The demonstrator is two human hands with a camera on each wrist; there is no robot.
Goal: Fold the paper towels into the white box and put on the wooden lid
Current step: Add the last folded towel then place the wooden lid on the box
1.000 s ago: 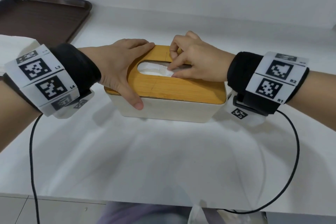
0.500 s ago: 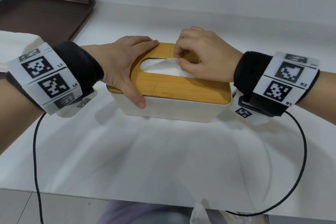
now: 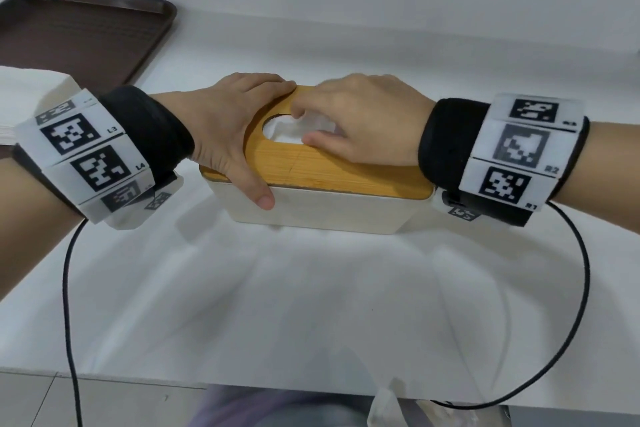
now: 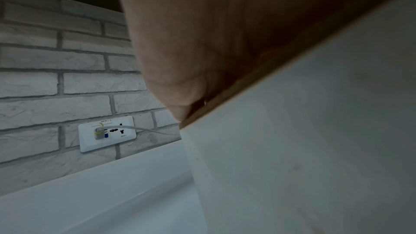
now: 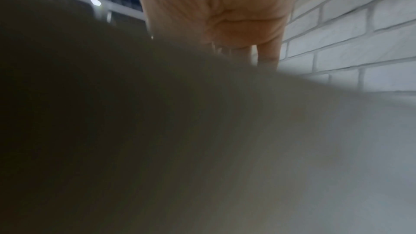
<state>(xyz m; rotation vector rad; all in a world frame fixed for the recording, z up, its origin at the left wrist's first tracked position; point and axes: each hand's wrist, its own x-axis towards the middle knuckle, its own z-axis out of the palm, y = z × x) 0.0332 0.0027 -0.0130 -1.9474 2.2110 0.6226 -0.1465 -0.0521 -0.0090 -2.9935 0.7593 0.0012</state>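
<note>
At frame centre, a white box [image 3: 318,210] sits on the tabletop [image 3: 311,305], wooden lid [image 3: 346,173] on. The left hand [image 3: 235,128] presses the rigid lid flat. The right hand [image 3: 363,125] pinches the paper towel [image 3: 284,130] at the slot; it looks soft and tearable.

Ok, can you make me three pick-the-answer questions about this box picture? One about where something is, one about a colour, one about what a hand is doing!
1. Where is the wooden lid?
A on the white box
B on the tray
C on the floor

2. What colour is the tray?
A blue
B dark brown
C yellow

3. What is the right hand doing?
A waving
B lying flat on the table
C pinching the paper towel

Answers: A, the lid covers the box; B, it looks dark brown; C, its fingers curl at the lid's opening.
</note>
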